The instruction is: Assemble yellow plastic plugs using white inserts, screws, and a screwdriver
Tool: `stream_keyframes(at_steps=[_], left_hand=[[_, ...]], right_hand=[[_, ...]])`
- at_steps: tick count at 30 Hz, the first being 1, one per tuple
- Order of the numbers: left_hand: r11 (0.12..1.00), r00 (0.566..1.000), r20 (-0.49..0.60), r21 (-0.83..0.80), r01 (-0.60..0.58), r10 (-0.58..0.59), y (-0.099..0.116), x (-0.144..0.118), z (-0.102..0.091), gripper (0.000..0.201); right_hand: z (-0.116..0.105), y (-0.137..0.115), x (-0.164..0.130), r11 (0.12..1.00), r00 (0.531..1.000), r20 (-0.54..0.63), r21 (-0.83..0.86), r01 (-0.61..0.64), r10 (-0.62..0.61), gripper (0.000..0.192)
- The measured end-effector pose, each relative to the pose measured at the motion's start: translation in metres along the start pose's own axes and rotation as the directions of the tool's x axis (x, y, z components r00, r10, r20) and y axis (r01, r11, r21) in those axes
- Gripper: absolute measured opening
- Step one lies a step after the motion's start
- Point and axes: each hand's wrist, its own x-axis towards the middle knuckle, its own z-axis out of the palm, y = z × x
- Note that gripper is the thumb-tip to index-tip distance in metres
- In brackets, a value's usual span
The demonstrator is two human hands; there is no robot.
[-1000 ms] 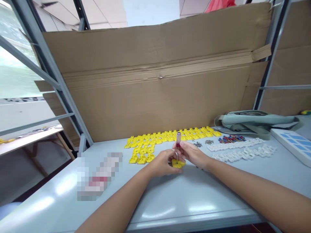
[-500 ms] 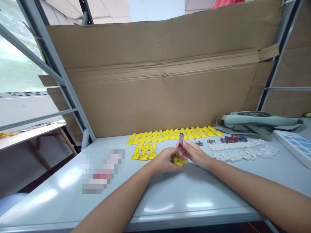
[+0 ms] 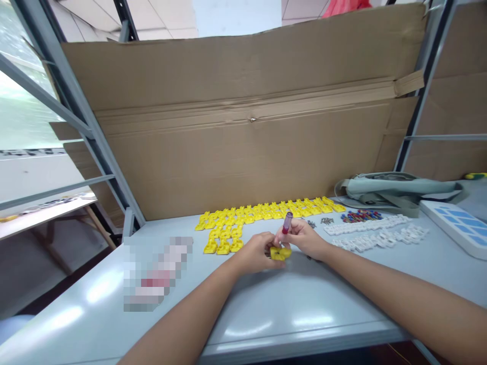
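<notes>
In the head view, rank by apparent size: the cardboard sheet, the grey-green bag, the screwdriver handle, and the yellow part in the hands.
1. cardboard sheet
2. grey-green bag
3. and 4. yellow part and screwdriver handle: both small and partly hidden by the left hand and right hand, so they stay unranked.

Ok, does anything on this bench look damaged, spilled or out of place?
The brown cardboard sheet behind the grey table is creased along its length, with a small puncture mid-crease and a loose flap at its right end. The yellow plastic clips and white plastic pieces lie in tidy rows; nothing looks spilled.
</notes>
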Motion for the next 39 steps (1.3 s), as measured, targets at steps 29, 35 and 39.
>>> stream_keyframes(at_steps=[29,35,39], left_hand=[[0.996,1.0,-0.004,0.085,-0.004,0.004,0.0043,-0.0011,-0.0016,0.032],[0.997,0.999,-0.001,0.064,-0.045,0.045,0.0015,-0.0007,-0.0004,0.038],[0.998,0.999,-0.007,0.047,-0.046,0.046,-0.0011,0.0002,-0.0001,0.038]], right_hand=[[-0.0039,-0.001,0.003,0.999,0.998,0.041,-0.02,-0.037,0.038,0.029],[-0.0072,0.0013,0.0042,0.999,0.995,0.1,-0.024,-0.027,0.029,0.026],[-0.0099,0.003,0.0038,0.997,0.987,0.161,-0.08,-0.01,0.023,0.025]])
